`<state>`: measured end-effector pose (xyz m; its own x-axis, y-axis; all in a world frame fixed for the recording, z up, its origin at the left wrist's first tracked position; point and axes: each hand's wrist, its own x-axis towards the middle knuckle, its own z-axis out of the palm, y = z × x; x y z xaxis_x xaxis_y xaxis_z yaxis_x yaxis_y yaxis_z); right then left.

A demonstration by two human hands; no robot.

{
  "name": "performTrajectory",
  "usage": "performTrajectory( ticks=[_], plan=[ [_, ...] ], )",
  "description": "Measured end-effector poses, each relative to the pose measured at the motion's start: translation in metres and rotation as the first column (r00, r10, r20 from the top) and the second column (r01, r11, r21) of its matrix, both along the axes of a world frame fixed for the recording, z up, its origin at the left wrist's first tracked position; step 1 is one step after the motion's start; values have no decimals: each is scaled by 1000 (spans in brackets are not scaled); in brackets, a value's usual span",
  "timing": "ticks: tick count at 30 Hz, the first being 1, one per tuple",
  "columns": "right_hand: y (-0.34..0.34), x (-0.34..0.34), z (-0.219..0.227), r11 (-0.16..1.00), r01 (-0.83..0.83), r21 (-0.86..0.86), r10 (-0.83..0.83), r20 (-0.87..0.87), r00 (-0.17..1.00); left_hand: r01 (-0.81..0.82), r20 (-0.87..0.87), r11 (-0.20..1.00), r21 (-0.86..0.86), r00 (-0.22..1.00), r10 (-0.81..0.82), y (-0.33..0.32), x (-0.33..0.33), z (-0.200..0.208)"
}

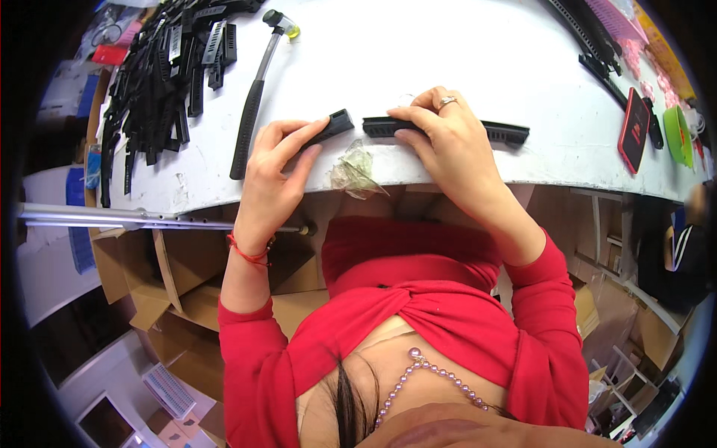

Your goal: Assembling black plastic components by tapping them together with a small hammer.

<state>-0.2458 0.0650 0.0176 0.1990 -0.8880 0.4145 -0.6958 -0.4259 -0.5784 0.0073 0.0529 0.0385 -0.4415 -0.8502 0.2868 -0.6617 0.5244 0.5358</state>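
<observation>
Over the front of the white table, my left hand (280, 160) is closed on a short black plastic piece (337, 124), its squared end pointing right. My right hand (452, 134) grips a longer black slotted strip (505, 133) between thumb and fingers. The strip lies roughly level and sticks out on both sides of the hand. A small gap separates the two black parts. Just below that gap, a crumpled clear plastic scrap (357, 173) rests at the table's edge.
A hammer (254, 97) with a black grip lies left of my left hand. Beyond it is a big heap of black slotted parts (168, 82). At the right are a red phone (634, 132), a green roll (677, 135) and more black strips (586, 37). Cardboard boxes (190, 299) stand below the table.
</observation>
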Motion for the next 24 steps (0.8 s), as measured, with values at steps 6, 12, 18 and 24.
performTrajectory(
  ticks=[6,12,18,24],
  plan=[
    [-2,8,-5,997,20,-74,-18,34,999,-36,19,999,-41,999,37,-9,-12,-2],
    [-1,9,-11,991,42,-130,-46,-28,999,-90,-194,995,-32,978,82,-22,-8,9],
    [-2,9,-14,983,36,-178,-42,-28,999,182,-842,941,287,516,157,-20,-4,-2],
    [-1,10,-13,985,51,-167,-56,-26,998,35,-381,966,256,922,68,-14,3,-8]
  ],
)
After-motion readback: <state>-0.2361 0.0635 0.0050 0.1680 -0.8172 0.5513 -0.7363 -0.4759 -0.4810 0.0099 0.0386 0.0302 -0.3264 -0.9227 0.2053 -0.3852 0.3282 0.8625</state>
